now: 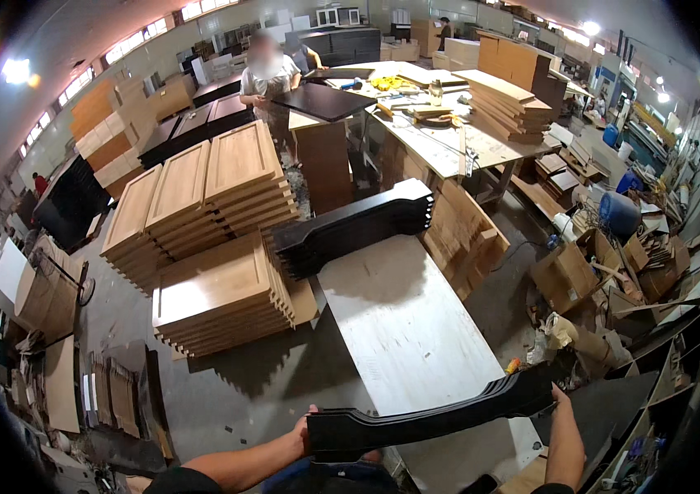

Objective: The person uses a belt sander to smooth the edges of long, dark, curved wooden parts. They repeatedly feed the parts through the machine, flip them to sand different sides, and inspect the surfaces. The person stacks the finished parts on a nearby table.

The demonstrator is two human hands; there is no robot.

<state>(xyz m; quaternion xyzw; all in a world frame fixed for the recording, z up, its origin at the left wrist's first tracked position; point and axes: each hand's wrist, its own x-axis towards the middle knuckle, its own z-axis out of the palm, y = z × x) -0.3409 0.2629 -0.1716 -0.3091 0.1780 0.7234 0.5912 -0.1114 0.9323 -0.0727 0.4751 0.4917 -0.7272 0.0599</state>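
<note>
A small stack of long black boards with a curved cut-out edge spans the space in front of my body. My left hand is closed around its left end, and my right hand grips the right end; some fingers are hidden behind the wood. The boards are above the near end of a long white worktop. Similar black boards lie stacked across the worktop's far end.
Stacks of pale wooden panel doors stand left of the worktop. A plywood piece leans at its far right. Cardboard boxes and scraps crowd the right side. Farther off, a person stands holding a dark panel by a cluttered table.
</note>
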